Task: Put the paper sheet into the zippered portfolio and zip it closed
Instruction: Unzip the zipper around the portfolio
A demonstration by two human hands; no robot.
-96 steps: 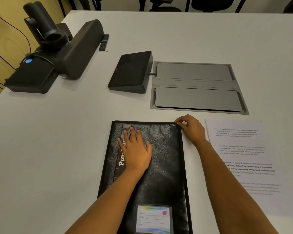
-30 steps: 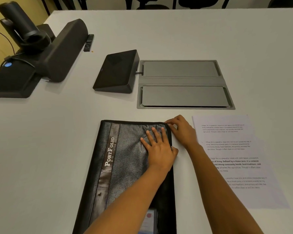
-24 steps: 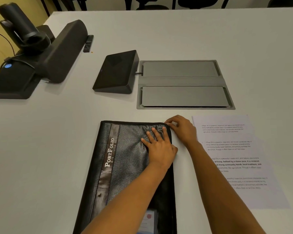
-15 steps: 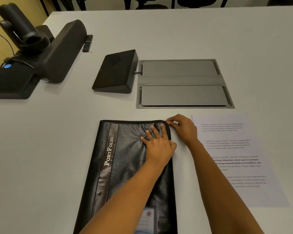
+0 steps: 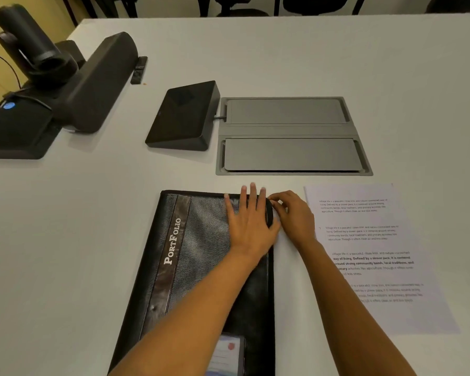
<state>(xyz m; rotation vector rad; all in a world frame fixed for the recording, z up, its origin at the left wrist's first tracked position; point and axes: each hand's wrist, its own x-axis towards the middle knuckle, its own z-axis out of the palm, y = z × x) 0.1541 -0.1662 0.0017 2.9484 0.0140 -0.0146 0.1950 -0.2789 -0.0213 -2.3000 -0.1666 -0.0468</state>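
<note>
A black leather zippered portfolio (image 5: 198,256) lies flat on the white table, its "PortFolio" strip to the left. My left hand (image 5: 248,221) presses flat on its far right corner, fingers spread and reaching just past the far edge. My right hand (image 5: 292,215) pinches at that same corner on the right edge, where the zipper runs; the pull itself is hidden under the fingers. A printed paper sheet (image 5: 377,256) lies on the table to the right of the portfolio, partly under my right forearm.
A grey recessed cable hatch (image 5: 291,135) sits beyond the portfolio, with a black wedge-shaped touch panel (image 5: 183,118) to its left. A dark speaker bar with a camera (image 5: 73,77) stands far left, a small remote (image 5: 139,69) beside it. Chairs line the far edge.
My left hand slid from the middle of the cover to the far right corner, then further forward over the edge. My right hand has stayed pinched at the corner.
</note>
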